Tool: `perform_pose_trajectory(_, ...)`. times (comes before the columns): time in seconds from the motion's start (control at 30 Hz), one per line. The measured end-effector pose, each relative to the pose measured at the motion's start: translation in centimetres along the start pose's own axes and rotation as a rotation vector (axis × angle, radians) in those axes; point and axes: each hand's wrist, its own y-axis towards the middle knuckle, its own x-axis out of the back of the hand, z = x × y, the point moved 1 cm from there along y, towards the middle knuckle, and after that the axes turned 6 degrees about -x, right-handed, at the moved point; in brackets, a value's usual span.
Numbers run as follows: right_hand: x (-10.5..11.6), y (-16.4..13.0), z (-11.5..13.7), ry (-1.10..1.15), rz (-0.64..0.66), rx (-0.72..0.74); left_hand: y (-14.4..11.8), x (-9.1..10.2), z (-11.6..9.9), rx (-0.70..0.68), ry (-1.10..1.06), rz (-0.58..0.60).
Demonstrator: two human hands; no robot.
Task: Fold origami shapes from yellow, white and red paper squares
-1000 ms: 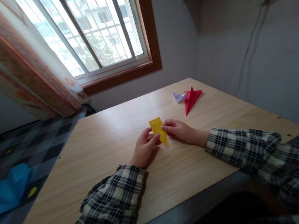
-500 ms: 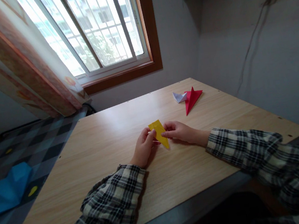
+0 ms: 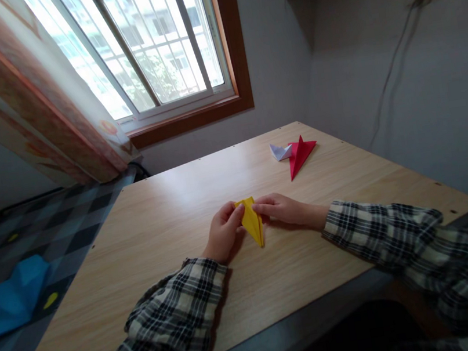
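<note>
A small yellow folded paper [image 3: 252,223] is held between my two hands, just above the table. It narrows to a point that faces down toward me. My left hand [image 3: 223,227] pinches its upper left edge, thumb on top. On the other side my right hand [image 3: 280,208] grips the upper right edge between thumb and fingers. The fingers behind the paper are partly hidden. Farther back lie a red folded paper piece [image 3: 300,157] with pointed ends and a small white paper boat [image 3: 280,152] touching it.
The wooden table [image 3: 159,233] spans the view, with its front edge close to me. Left of it, a blue folded paper [image 3: 12,296] lies on a checked cloth [image 3: 74,223]. A window [image 3: 153,47] and a curtain [image 3: 50,97] are behind; a power cord [image 3: 390,76] runs down the right wall.
The yellow paper has turned and tipped, so its point hangs lower toward me and its folded layers show. My right thumb has shifted up to its upper right edge.
</note>
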Motion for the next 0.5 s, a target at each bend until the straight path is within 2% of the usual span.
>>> perform_pose_trajectory(0.27,-0.27,0.11,-0.58,0.025,-0.084,0.003,-0.06,-0.11,-0.34,0.0,0.04,0.033)
perform_pose_trajectory(0.5,-0.6,0.08,-0.72,0.05,-0.045,0.001,0.0,0.0,-0.09,0.049,0.006,0.074)
